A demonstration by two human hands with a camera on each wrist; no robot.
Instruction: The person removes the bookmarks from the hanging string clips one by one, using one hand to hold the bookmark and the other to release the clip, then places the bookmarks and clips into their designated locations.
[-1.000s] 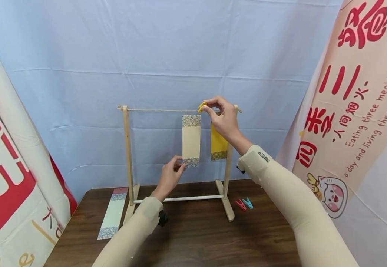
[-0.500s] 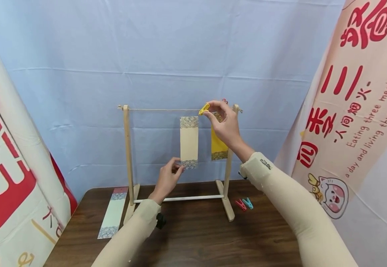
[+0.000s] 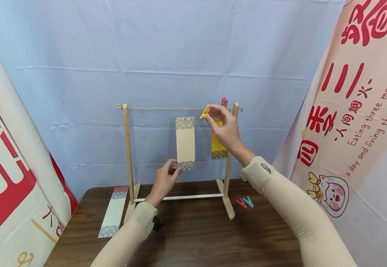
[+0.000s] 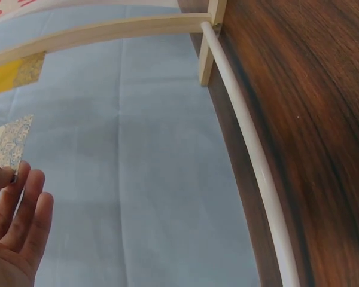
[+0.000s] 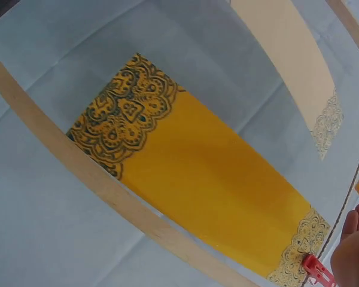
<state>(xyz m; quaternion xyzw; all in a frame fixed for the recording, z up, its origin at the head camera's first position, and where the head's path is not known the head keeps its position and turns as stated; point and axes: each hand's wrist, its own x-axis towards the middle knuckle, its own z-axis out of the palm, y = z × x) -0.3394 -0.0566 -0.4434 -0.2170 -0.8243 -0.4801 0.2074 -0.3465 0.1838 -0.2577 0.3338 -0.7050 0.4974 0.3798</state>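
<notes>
My left hand (image 3: 162, 181) pinches the lower left corner of a cream paper bookmark (image 3: 185, 145) with patterned lace-like ends. The bookmark stands upright, its top edge a little below the string (image 3: 166, 108). In the left wrist view, thumb and fingertips meet at its patterned corner (image 4: 17, 140). Up at the string, my right hand (image 3: 226, 128) pinches a yellow clothespin (image 3: 205, 112) between thumb and fingers, to the right of the bookmark. Behind that hand hangs a yellow bookmark (image 5: 209, 179), held to the string by a red clothespin (image 5: 317, 270).
A wooden frame (image 3: 128, 148) with a white lower bar (image 3: 193, 197) stands on the dark wooden table (image 3: 197, 241). A pale green bookmark (image 3: 112, 213) lies at left. One red clothespin (image 3: 241, 203) and one blue clothespin (image 3: 248, 201) lie at right.
The cream bookmark and left hand have shifted left and slightly down. My right hand has drawn the yellow clothespin slightly right and down, turning it, and the red clothespin behind has come into view.
</notes>
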